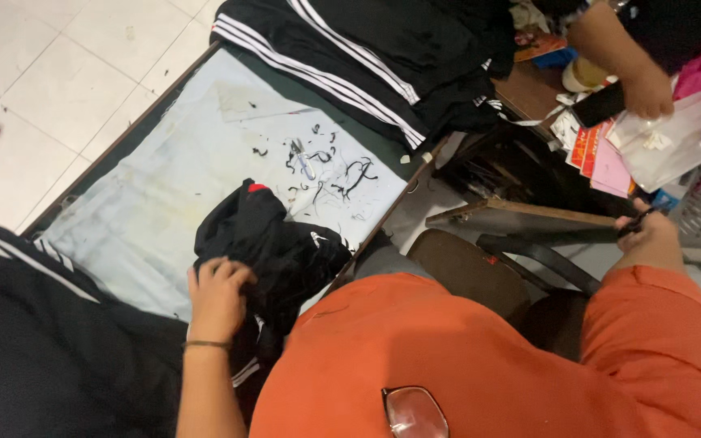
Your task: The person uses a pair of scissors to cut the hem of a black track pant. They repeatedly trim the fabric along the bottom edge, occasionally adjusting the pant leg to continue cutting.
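Black garment (273, 243), bunched on the pale-covered table (148, 203): left hand (217, 296) clenched on its folds; steadier spread flat. Right hand (651, 231) closed round a dark tool (634, 222).

I see an orange short-sleeved shirt (480, 357) on me, eyeglasses (414, 412) hanging at its front, and a thin dark bracelet (206, 345) round my bare left wrist; both forearms are uncovered.

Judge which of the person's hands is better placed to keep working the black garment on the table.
Left. The left hand already grips the bunched black garment on the pale table cover. The right hand is stretched far off to the side, pinching a small dark thing, well away from the garment.
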